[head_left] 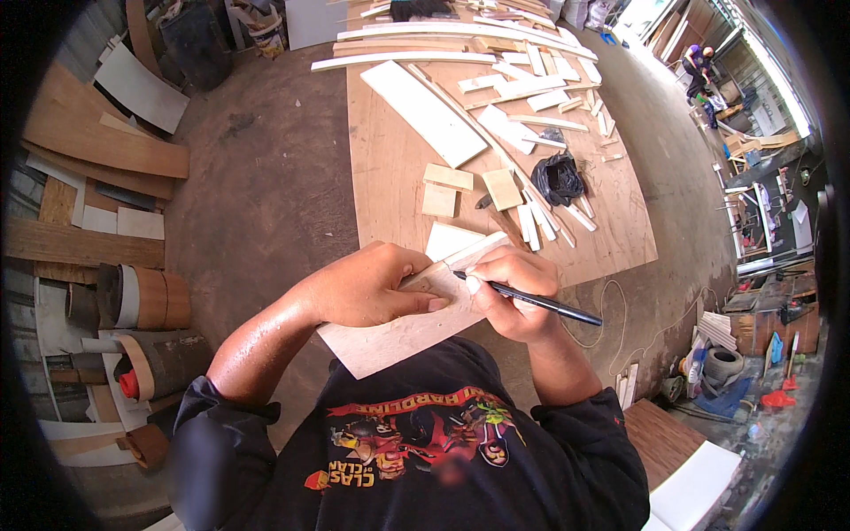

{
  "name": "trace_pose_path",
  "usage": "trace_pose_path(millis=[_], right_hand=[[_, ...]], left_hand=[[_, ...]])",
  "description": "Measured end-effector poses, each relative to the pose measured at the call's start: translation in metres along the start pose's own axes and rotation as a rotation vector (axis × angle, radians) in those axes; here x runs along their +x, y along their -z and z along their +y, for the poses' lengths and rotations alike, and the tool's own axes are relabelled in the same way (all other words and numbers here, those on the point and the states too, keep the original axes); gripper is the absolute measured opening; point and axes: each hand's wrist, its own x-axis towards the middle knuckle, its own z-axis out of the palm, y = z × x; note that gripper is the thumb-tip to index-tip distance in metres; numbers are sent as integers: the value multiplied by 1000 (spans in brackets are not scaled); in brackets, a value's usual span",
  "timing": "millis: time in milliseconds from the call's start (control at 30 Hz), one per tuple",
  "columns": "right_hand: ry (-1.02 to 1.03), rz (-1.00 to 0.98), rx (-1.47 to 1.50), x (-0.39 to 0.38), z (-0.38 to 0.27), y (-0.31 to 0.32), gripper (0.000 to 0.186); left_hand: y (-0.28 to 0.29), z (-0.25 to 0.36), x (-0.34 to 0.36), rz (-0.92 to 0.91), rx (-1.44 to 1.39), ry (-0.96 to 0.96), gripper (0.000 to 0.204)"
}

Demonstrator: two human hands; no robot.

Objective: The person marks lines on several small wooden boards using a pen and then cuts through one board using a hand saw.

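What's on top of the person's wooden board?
The left hand rests on the board, and the right hand holds a black pen over it. Whatever's beneath the hands is hidden.

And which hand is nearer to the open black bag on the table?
Right. The right hand, holding the black pen, is below and slightly left of the bag in the picture; the left hand, on the wooden board, is farther left.

Left hand (376, 285) grips board (382, 348); right hand (521, 288) holds black pen (567, 310).
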Motion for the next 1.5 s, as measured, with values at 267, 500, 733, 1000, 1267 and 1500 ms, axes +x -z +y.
trace_pose_path(millis=[267,500,733,1000,1267,1500], right_hand=[[3,-15,8,2,3,3,7],[-31,1,28,0,4,3,7],[-22,-19,19,4,7,2,7],[-62,-22,46,3,11,2,8],[-86,-25,48,2,13,4,9],[-64,-32,45,-4,18,9,9]], left_hand=[[2,2,4,-8,-5,30,32],[1,-1,6,-12,-9,26,32],[3,-6,8,-15,-18,-2,30],[6,-7,10,-12,-24,22,31],[7,-7,14,-20,-17,20,31],[7,-4,15,4,15,24,31]])
